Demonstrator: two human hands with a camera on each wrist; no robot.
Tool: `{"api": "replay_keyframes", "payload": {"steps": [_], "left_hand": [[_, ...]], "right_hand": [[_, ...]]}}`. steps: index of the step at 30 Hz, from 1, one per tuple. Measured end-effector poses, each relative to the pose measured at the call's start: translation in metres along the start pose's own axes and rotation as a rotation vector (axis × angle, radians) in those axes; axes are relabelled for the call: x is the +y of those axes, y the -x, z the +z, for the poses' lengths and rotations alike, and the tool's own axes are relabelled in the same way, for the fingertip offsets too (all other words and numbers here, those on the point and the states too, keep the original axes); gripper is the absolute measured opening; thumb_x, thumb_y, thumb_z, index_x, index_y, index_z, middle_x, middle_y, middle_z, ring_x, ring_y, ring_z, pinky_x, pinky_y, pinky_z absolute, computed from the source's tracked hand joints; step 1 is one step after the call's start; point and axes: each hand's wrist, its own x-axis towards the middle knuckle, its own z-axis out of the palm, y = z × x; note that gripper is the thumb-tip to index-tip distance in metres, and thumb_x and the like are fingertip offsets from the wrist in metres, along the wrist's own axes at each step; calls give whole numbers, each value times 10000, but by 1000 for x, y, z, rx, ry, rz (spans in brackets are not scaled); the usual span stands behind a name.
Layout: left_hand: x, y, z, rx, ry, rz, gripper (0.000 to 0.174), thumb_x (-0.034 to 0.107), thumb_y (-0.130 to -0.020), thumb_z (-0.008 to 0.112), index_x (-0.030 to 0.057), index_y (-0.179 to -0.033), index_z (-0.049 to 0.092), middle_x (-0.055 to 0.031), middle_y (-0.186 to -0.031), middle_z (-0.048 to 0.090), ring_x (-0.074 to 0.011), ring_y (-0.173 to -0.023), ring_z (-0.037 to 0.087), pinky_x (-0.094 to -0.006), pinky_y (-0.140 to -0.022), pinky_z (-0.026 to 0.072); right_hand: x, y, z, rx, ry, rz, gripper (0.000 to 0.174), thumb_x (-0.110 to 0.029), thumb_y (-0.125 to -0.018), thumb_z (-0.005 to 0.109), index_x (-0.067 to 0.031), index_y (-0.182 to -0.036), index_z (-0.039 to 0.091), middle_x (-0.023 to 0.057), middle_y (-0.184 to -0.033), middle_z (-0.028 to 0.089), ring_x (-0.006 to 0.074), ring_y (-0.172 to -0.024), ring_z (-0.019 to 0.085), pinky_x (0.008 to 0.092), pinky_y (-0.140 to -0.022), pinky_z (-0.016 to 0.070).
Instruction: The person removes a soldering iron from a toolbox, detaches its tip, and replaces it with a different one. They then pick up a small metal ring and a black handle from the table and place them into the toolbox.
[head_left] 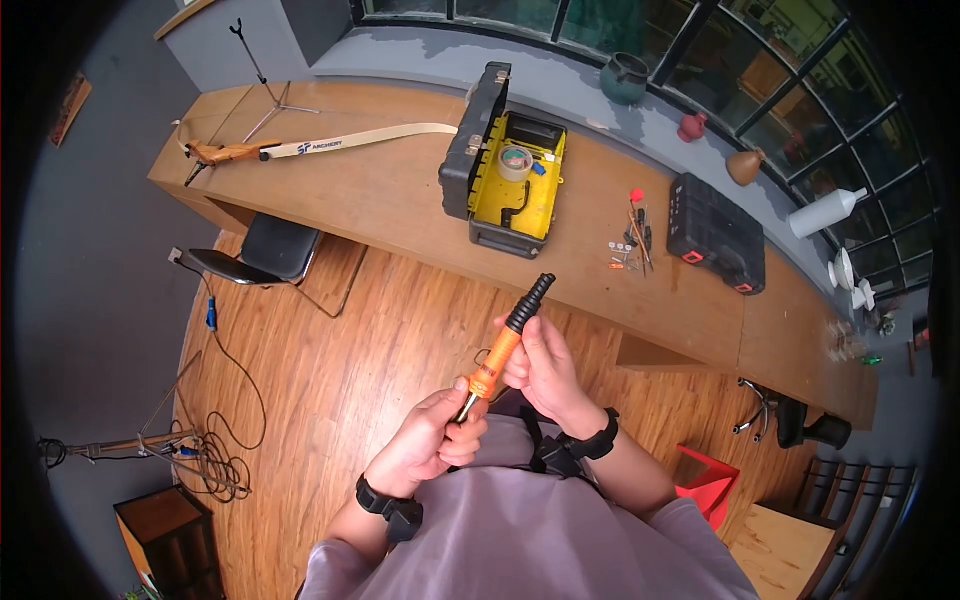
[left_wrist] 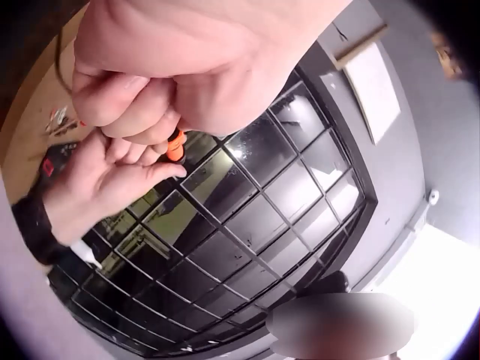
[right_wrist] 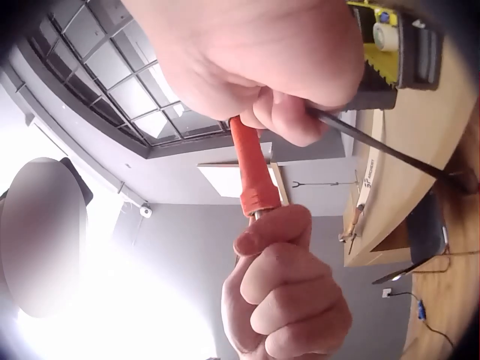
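We had a long wooden table (head_left: 365, 195) curving before us. A bow (head_left: 365, 140) lay on its left part, its limb reaching toward an open toolbox (head_left: 487, 208) with a yellow inside; a closed black case (head_left: 712, 235) lay farther right. Our left hand (head_left: 430, 440) gripped the metal end of an orange-and-black tool (head_left: 495, 363), fingers curled together and thumb laid along it. Our right hand (head_left: 548, 378) pinched the handle near its black ribbed end, between thumb and bent fingers. We held the tool aslant in front of our body, short of the table's edge, and a dark cord (right_wrist: 382, 146) ran out by the right hand. A tape roll (head_left: 514, 164) sat inside the toolbox.
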Motion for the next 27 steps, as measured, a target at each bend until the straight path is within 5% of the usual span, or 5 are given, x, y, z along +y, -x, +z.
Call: {"api": "replay_keyframes", "payload": {"steps": [5,11,15,21,27], "left_hand": [[0,-2,-4,-61,28,-25,475,498,-1091,333,102,-892,506,80,-604,302,-43,-460,208,-228,-424,189],[-10,-10,17,837,-1719,925,158,180,-940,657,46,-936,573,-174,-742,647,-372,-623,649,-442,-552,501],[-15,-12,8,762,-1596,863,189,221,-1001,606,49,-931,570,-86,-672,604,-265,-495,570,-377,-469,434],[4,2,-1,146,-341,189,357,353,-1077,482,54,-901,568,45,-640,435,-76,-484,339,-270,-439,272],[-8,-2,4,483,-1257,690,326,291,-1065,520,33,-873,573,34,-652,475,-114,-497,426,-298,-442,339]], "right_hand": [[-5,1,2,-24,30,-17,402,-410,-1088,408,-66,-1256,528,-67,-694,340,34,-558,304,203,-502,268],[2,-2,1,67,21,-61,367,-384,-1095,411,-73,-1261,512,-68,-688,340,30,-556,300,197,-500,265],[-3,-1,3,14,72,-121,340,-371,-1094,425,-70,-1228,508,-68,-679,354,22,-547,303,192,-497,268],[-3,-1,-2,-29,124,-99,370,-373,-1102,389,-59,-1264,497,-60,-709,344,36,-561,287,205,-510,254],[2,-3,-3,-17,88,-61,370,-362,-1108,370,-58,-1273,500,-58,-704,335,38,-567,288,202,-507,254]]}}
